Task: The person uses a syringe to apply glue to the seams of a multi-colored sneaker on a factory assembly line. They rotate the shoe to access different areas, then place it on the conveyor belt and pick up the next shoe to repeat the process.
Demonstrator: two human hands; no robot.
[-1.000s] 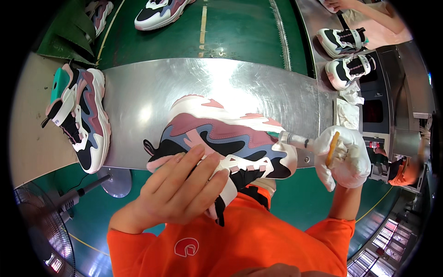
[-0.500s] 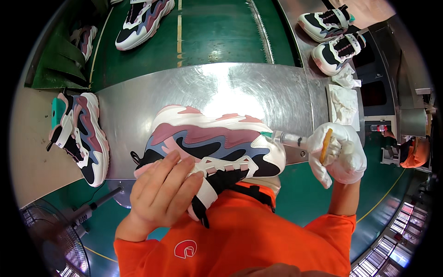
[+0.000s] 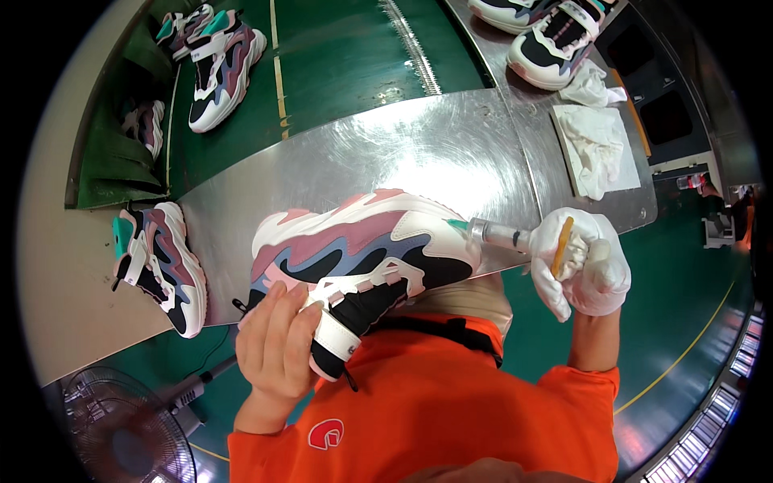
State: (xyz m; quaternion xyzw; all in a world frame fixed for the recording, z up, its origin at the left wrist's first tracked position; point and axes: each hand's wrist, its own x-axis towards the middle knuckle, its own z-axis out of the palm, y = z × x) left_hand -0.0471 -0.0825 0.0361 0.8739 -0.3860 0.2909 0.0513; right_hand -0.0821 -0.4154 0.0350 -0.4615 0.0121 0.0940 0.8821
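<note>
My left hand [image 3: 278, 346], bare, is closed round the ankle end of a sneaker [image 3: 342, 245] in white, mauve, blue and black. The sneaker lies tilted on its side at the near edge of the metal table, sole edge away from me, toe to the right. My right hand [image 3: 592, 278], in a white glove, grips a clear syringe [image 3: 503, 234] with a green tip. That tip meets the seam between the sole and the upper near the toe; whether it touches I cannot tell. A yellowish-brown stick [image 3: 564, 245] sticks out between the gloved fingers.
A matching shoe [image 3: 165, 270] rests at the table's left. Others ride the green conveyor belt [image 3: 346, 72] beyond the steel table [image 3: 290, 181]. At the right lie a shoe [image 3: 555, 44] and a crumpled white cloth [image 3: 596, 149]. A fan [image 3: 129, 427] stands at lower left.
The view has turned and shifted. On the belt the shoes have come nearer, with another one now showing behind. Both hands keep their grips, and the syringe tip stays by the toe seam.
</note>
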